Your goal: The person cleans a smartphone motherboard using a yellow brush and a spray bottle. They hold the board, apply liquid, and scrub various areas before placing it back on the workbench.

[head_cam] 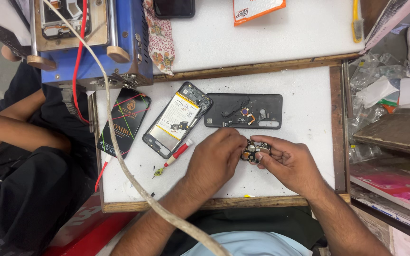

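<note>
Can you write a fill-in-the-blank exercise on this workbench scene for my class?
1. Both hands hold a small ____ between them.
2. The screwdriver has a ____ handle.
3. The opened phone lies to the ____ of the dark back cover.
4. The left hand and right hand work over a ____ board.

Missing: circuit board; red; left; white

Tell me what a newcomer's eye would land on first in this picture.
Probably the two hands at the centre of the white work board: the left hand and right hand pinch a small circuit board between them. Just beyond lie an opened phone showing its battery and a dark back cover, with a red-handled screwdriver nearby.
</note>
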